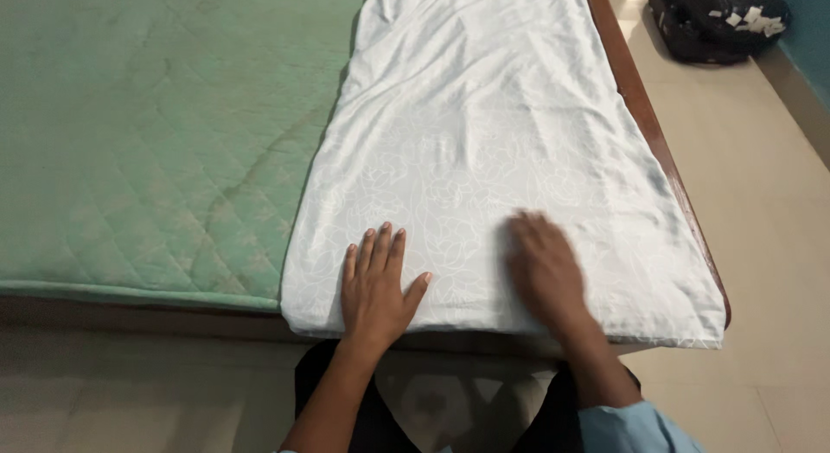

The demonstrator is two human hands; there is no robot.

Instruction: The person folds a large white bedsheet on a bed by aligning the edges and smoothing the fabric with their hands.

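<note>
Head view: white sheet (484, 159), folded lengthwise, lies along the right side of the green mattress (156, 142), creases remaining. Left hand (376, 284) flat, fingers spread, on its near end; right hand (543, 267) blurred, seemingly flat, beside.

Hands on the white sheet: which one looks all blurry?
The right hand is blurred. The left hand is sharp, flat on the white sheet with fingers spread.
</note>
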